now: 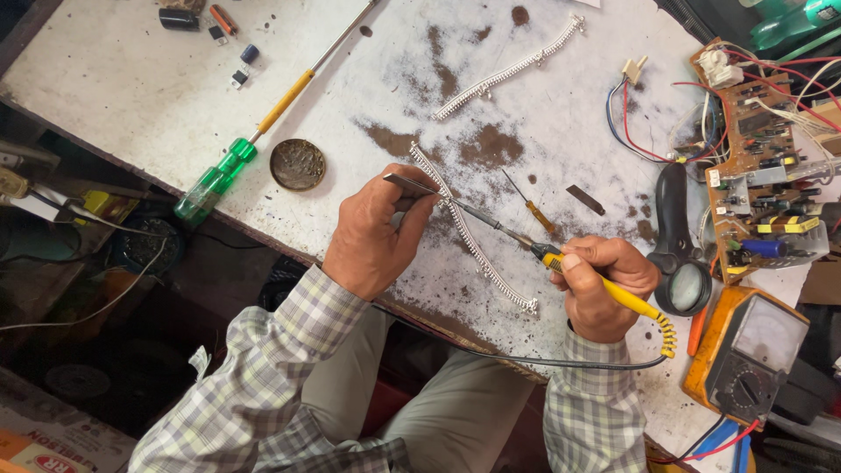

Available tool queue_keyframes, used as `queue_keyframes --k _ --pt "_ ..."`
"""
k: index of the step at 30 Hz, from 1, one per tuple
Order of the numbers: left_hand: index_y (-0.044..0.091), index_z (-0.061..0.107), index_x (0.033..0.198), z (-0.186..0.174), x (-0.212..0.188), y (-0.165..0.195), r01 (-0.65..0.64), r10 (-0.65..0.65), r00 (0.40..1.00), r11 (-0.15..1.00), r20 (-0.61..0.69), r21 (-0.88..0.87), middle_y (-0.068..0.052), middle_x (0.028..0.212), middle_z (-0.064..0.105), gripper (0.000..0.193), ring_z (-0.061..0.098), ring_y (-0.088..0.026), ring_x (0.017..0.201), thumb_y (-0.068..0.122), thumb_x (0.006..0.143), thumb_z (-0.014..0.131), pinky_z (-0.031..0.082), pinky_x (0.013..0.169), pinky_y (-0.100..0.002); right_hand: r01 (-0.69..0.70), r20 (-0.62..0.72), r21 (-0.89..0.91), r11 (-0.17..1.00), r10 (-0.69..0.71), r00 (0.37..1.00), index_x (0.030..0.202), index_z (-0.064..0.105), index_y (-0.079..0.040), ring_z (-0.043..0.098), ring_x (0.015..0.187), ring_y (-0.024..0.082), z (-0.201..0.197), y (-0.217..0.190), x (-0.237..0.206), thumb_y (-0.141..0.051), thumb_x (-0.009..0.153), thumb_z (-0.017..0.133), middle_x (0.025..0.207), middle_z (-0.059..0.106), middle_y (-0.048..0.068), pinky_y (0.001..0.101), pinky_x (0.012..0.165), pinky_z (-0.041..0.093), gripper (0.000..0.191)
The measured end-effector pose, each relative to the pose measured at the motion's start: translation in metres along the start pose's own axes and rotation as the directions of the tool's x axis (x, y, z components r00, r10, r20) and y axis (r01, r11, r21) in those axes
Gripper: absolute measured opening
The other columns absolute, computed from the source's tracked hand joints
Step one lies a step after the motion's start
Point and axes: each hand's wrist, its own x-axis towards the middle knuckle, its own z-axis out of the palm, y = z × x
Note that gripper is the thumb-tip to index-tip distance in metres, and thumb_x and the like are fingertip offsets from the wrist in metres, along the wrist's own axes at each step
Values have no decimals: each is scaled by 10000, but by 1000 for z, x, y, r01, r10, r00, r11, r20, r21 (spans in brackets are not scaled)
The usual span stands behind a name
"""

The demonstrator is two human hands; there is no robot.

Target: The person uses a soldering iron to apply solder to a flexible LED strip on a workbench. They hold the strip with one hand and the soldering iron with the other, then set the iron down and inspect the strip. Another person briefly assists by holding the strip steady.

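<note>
Left hand [372, 236] pinches tweezers [410, 184] on the silver chain [473, 236]; right hand [604, 285] has a closed grip on the soldering iron [561, 258].

Two bare hands, left hand [372, 232] and right hand [604, 285]; no gloves, rings or watch visible; long-sleeved shirt in a plaid check of pale grey, white and faint green lines; left sleeve [263, 377] creased and baggy, cuff at the wrist; right sleeve [591, 407] same check, cuff closed at the wrist; plain khaki-olive trousers [447, 420] over the legs; face not in view
</note>
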Motion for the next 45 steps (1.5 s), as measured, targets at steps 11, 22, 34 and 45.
queue_keyframes --k 11,22,34,45 --pt "10 594 1161 0 1 0 -1 1 1000 1000 10 7 -105 994 742 214 780 -202 912 22 979 705 628 763 -289 -7 -1 12 1000 7 1000 887 611 -10 580 612 114 0 0 0 7 933 650 842 675 127 261 560 514 63" --pt "13 599 1150 0 1 0 8 -8 1000 1000 1 -5 -106 995 745 202 785 -206 911 25 980 709 624 764 -292 -10 -17 21 1000 10 1000 887 620 -8 587 617 117 0 1 -1 7 927 661 854 682 125 261 561 521 59" --pt "12 601 1138 0 0 1 11 -11 1000 1000 -3 7 -108 988 743 199 782 -209 902 26 972 711 623 758 -296 -11 -53 10 1000 11 999 890 610 -13 573 573 124 3 -5 -1 -38 934 654 836 673 133 280 559 502 67" --pt "12 596 1144 0 1 2 37 -37 999 999 20 -10 -100 987 751 193 787 -203 906 30 981 698 628 758 -292 -4 -51 22 1000 5 999 877 602 -18 556 590 131 2 -7 0 -46 927 653 812 659 129 281 541 490 76"
